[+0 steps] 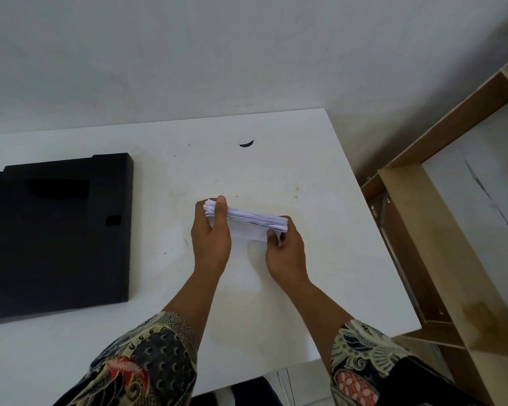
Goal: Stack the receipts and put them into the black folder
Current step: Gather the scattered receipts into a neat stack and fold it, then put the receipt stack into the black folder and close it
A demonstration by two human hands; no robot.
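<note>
A stack of white receipts (252, 222) stands on its long edge in the middle of the white table (320, 177). My left hand (211, 238) grips the stack's left end, thumb and fingers wrapped around it. My right hand (286, 253) pinches the right end. The black folder (56, 238) lies flat and closed on the table's left side, well apart from both hands.
A small dark mark (246, 144) sits on the table behind the stack. A wooden shelf unit (440, 230) stands close along the table's right edge. A white wall rises behind the table. Patterned sleeves cover both forearms near the front edge.
</note>
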